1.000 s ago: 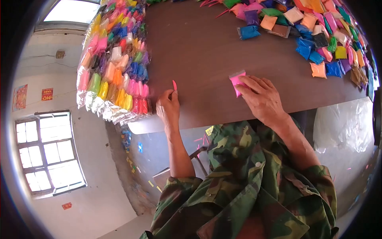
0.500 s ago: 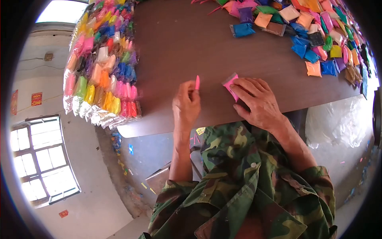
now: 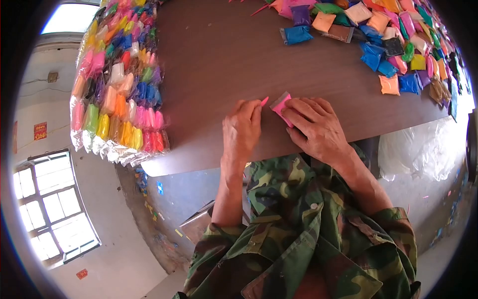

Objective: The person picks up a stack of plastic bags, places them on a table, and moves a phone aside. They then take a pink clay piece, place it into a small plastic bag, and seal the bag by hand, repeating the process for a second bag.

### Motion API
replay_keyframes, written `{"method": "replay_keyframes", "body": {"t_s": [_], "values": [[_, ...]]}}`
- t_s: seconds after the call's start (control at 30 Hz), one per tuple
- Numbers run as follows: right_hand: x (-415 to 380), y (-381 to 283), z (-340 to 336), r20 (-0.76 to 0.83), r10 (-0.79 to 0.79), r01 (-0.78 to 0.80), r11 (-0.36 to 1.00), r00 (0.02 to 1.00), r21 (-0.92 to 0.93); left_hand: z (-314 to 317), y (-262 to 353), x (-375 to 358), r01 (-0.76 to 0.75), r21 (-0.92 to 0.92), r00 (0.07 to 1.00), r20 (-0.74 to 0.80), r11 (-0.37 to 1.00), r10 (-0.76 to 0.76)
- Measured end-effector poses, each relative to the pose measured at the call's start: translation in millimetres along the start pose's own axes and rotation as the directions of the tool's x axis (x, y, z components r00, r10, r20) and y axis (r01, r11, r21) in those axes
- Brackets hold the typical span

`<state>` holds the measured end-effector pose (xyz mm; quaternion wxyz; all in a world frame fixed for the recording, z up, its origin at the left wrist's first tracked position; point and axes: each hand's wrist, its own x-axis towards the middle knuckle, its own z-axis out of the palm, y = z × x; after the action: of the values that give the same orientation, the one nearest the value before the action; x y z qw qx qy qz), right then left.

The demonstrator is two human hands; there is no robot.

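Observation:
My left hand (image 3: 241, 130) is closed round a small pink pointed tool (image 3: 264, 101), its tip sticking out beyond the fingers. Just right of it lies a pink packet (image 3: 280, 106) with a clear, greyish top edge, on the brown table (image 3: 214, 65). The fingers of my right hand (image 3: 314, 124) rest over the right part of this packet and hold it, covering some of it. A small gap separates the tool's tip from the packet.
Stacked clear bags of colourful packets (image 3: 119, 94) line the table's left side. Loose colourful packets (image 3: 371, 55) are heaped at the back right. Clear plastic (image 3: 418, 149) hangs beyond the front edge at right. A window (image 3: 52, 204) is at far left.
My left hand has moved right, bringing the pink tool closer to the packet and tilting it from upright towards the right. My right hand still holds the packet. The view has shifted slightly.

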<state>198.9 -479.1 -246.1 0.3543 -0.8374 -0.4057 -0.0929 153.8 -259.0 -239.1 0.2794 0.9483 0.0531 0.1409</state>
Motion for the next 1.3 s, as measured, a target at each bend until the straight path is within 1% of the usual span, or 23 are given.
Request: {"method": "replay_keyframes", "body": {"t_s": [0.03, 0.13, 0.23, 0.33, 0.43, 0.53, 0.63, 0.73, 0.83, 0.93, 1.03, 1.07, 1.13, 1.23, 1.3], "values": [[0, -1, -1, 0.003, 0.0, 0.0, 1.0, 1.0, 0.0, -2, 0, 3, 0.012, 0.004, 1.0, 0.012, 1.0, -0.012], [1, -1, -1, -0.026, 0.004, -0.004, 1.0, 1.0, 0.007, -9, 19, 11, 0.073, -0.159, 0.996, 0.063, 0.985, -0.063], [-2, 0, 1, -0.044, -0.002, 0.002, 1.0, 0.999, 0.006, 5, 27, 14, -0.129, -0.132, 0.99, 0.036, 0.983, 0.135], [-2, -1, 1, -0.042, -0.008, 0.009, 1.0, 0.999, 0.006, 14, 29, 22, -0.111, -0.073, 0.99, 0.076, 0.991, 0.116], [-4, 1, 2, -0.023, -0.009, 0.009, 1.0, 1.0, 0.01, 21, 19, 35, -0.116, -0.057, 0.992, 0.051, 0.992, 0.119], [-4, 1, 0, -0.011, -0.006, 0.006, 1.0, 1.0, 0.027, 14, 22, 41, -0.089, -0.096, 0.99, 0.1, 0.991, 0.099], [-6, 1, -2, -0.014, 0.003, -0.003, 0.999, 1.0, 0.036, 6, 37, 34, -0.12, -0.161, 0.98, 0.138, 0.98, 0.143], [-5, -1, -3, -0.021, 0.003, -0.003, 0.999, 1.0, 0.037, 10, 35, 33, -0.114, -0.095, 0.977, 0.171, 0.989, 0.129], [-4, 0, -1, -0.054, -0.011, 0.013, 0.999, 0.998, 0.045, 19, 18, 43, -0.161, -0.028, 0.984, 0.077, 0.986, 0.163], [-6, 4, 1, -0.078, -0.023, 0.028, 0.998, 0.997, 0.059, 11, 16, 46, -0.096, -0.013, 0.991, 0.089, 0.995, 0.096], [-9, 7, 5, -0.12, 0.019, -0.007, 0.995, 0.993, 0.101, -3, 31, 28, -0.027, -0.115, 0.987, 0.157, 0.993, 0.045], [-9, 7, 6, -0.136, 0.037, -0.021, 0.993, 0.99, 0.12, -2, 33, 19, -0.032, -0.134, 0.989, 0.139, 0.99, 0.051], [-10, 9, 7, -0.125, 0.023, -0.009, 0.994, 0.992, 0.112, 6, 34, 3, -0.043, -0.172, 0.994, 0.091, 0.984, 0.06], [-9, 9, 7, -0.118, 0.012, 0.0, 0.995, 0.993, 0.103, 5, 21, 6, -0.093, 0.073, 0.995, 0.053, 0.993, 0.089], [-7, 7, 7, -0.116, 0.005, 0.007, 0.995, 0.993, 0.101, -1, 11, 12, -0.014, -0.015, 0.998, 0.065, 1.0, 0.015]]}}
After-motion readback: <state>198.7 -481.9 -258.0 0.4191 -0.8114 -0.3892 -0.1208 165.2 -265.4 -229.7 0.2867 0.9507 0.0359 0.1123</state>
